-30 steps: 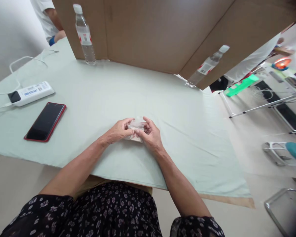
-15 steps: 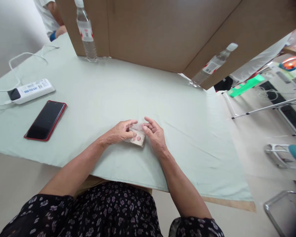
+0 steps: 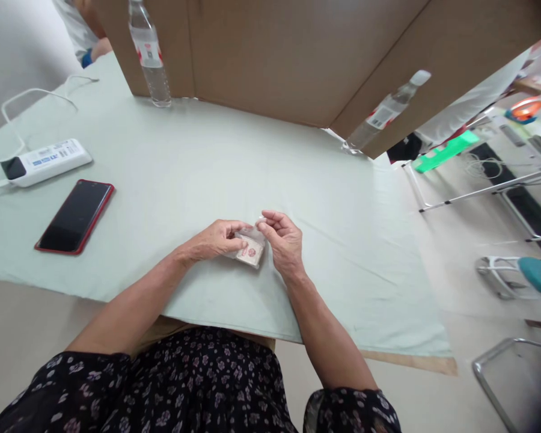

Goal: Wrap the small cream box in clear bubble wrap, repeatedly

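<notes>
A small flat packet (image 3: 250, 253) with red print, inside a clear plastic wrapper (image 3: 251, 232), is low over the front middle of the table. Around its left side my left hand (image 3: 219, 239) is closed, the thumb pressed on the printed face. My right hand (image 3: 283, 237) pinches the upper right edge of the clear wrapper between thumb and forefinger. What lies under the packet is hidden.
A pale green cloth (image 3: 198, 168) covers the table. To the left lie a red-cased phone (image 3: 75, 216) and a white power strip (image 3: 49, 161) with cables. Two water bottles (image 3: 151, 60) (image 3: 385, 114) stand by a cardboard screen (image 3: 270, 60). A stool (image 3: 538, 276) is at right.
My right thumb and forefinger have come together on the wrapper's edge; before, they were apart. My left hand keeps its hold on the packet. The view has shifted slightly.
</notes>
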Tool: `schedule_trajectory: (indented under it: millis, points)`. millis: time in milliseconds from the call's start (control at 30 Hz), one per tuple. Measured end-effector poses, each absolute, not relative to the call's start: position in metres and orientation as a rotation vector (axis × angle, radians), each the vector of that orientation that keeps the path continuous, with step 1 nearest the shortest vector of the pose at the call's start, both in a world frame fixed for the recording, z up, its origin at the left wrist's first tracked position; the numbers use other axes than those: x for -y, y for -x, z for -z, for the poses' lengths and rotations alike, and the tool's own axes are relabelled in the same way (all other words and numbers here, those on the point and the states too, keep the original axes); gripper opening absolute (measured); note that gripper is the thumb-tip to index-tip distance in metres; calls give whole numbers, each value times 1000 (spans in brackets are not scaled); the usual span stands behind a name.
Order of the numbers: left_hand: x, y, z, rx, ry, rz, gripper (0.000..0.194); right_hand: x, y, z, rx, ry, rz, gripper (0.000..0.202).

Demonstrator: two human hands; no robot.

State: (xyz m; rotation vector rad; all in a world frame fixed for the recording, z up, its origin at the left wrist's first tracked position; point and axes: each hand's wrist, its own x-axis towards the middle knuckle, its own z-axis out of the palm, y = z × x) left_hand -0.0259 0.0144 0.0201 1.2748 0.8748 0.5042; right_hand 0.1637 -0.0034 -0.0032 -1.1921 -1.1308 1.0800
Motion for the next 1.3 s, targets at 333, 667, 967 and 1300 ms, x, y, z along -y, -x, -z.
schedule_trajectory:
  millis: [333,667,967,1300]
  points:
    - [-19,24,-10,-1022,-1346,-718,49,18,-157,-3,1546,1282,-512,7]
    - [-21,27,-11,-988,-1569,-729,32,18,-156,4,1796,1141,-157,9]
    - [-24,32,-12,-1008,-1553,-692,34,19,-157,1,1962,1143,-83,13]
    - [-24,32,-13,-996,-1448,-712,31,23,-154,-2,2073,1067,-50,19]
